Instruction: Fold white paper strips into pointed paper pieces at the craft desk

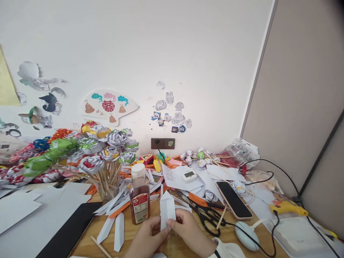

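Note:
A folded white paper piece [167,210] with a pointed top stands upright at the bottom centre of the head view. My left hand [147,239] pinches its lower left edge. My right hand [188,232] pinches its lower right edge, fingers closed on it. Both hands hover just above the wooden table [129,238]. A small bottle [139,195] with a white cap and red label stands just left of the paper. Black scissors [208,215] with orange trim lie to the right of my right hand.
A jar of paper flowers on sticks [104,157] stands at left. A phone [233,200], a white mouse [247,235], a yellow glue gun [287,207], cables and paper scraps [118,231] crowd the table. A dark sheet [70,231] lies at lower left.

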A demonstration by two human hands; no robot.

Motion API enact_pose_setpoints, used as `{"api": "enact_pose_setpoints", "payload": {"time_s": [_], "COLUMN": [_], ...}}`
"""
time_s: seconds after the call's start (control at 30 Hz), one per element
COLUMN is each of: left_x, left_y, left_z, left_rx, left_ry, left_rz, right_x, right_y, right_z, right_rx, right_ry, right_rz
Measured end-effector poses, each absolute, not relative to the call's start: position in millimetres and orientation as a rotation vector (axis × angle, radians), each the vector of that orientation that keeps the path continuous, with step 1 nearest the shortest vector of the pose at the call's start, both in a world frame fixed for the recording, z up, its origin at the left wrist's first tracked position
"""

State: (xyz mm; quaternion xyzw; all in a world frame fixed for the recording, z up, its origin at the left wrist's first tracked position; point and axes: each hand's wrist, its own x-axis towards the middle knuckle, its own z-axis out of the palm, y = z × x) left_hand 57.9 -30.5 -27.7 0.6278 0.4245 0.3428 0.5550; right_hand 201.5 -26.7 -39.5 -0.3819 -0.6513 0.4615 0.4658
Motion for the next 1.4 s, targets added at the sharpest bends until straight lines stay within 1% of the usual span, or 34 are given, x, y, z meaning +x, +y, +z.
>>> {"api": "enact_pose_setpoints", "payload": {"time_s": [0.17,0.43,0.8,1.0,1.2,1.3,1.4], "left_x": [57.0,53.9,54.9,54.4,53.1,54.2,55.6], "left_y": [-26.6,-24.3,-22.8,-26.1,-24.0,-24.6,-25.3], "left_z": [-33.8,-30.6,-32.2,-32.7,-31.5,-32.4,-36.0], "left_rx": [1.479,1.514,1.539,1.544,1.563,1.528,1.455], "left_ry": [1.02,1.055,1.086,1.107,1.115,1.092,1.057], "left_rz": [0.825,0.908,0.888,0.871,0.906,0.902,0.865], "right_x": [202.8,211.9,204.6,203.4,203.5,204.5,208.1], "right_y": [-24.5,-22.8,-26.4,-26.4,-26.2,-25.9,-25.0], "right_z": [-41.7,-39.2,-39.1,-36.9,-40.4,-40.2,-37.7], "right_rx": [-0.92,-0.971,-1.002,-1.044,-1.049,-1.08,-1.151], "right_ry": [-1.6,-1.775,-1.65,-1.631,-1.604,-1.697,-1.841], "right_rz": [1.127,1.081,1.136,1.099,1.212,1.128,0.857]}}
